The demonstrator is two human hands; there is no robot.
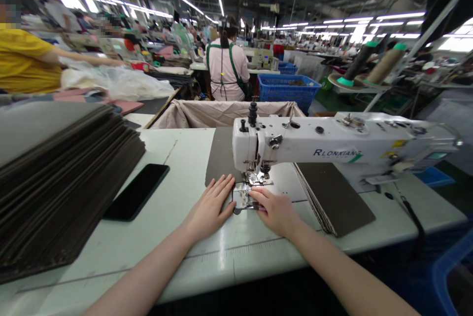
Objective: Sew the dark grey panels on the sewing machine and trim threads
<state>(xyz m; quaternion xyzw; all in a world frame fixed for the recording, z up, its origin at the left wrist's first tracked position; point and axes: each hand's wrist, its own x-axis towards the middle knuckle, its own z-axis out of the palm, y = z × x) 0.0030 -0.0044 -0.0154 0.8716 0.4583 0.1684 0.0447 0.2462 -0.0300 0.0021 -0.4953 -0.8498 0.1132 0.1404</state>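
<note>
A white sewing machine (295, 141) stands on the pale green table, its needle area just beyond both my hands. My left hand (212, 207) lies flat, fingers stretched forward, at the near edge of a dark grey-brown panel (221, 156) that runs back beside the machine head. My right hand (275, 210) is closed at the metal guide (242, 197) in front of the presser foot, index finger forward and thumb underneath. What its fingertips pinch, if anything, is hidden. Right of my right hand, under the machine arm, lies a small stack of similar panels (336, 202).
A tall stack of dark panels (74, 178) fills the table's left side, with a black phone (138, 193) beside it. Thread cones (384, 67) stand at the right. Behind the table are a cloth-lined bin (199, 114), a blue basket (288, 91) and co-workers.
</note>
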